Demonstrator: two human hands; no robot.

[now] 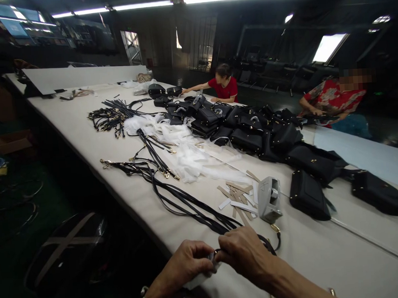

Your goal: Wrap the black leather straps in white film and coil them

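Low in the front, over the table's near edge, my left hand [194,259] is closed in a pinch on a small piece of clear film [211,257]. Fingertips of my right hand [244,249] meet it from the other side, pinched round a small dark, shiny part that is mostly hidden. Black straps [192,203] with gold clasps run along the table and pass behind my right hand. A gold clasp [275,228] on a strap end lies just beyond that hand. Past it stands a grey tape dispenser [270,198], beside loose beige and white strips [239,198].
Black handbags [245,139] are heaped along the table's middle and right. White wrapping [181,145] and another bundle of straps [109,116] lie further back. Two people in red tops, one seen by a sleeve [227,89], work across the table. A black wrapped bundle [67,251] sits below left.
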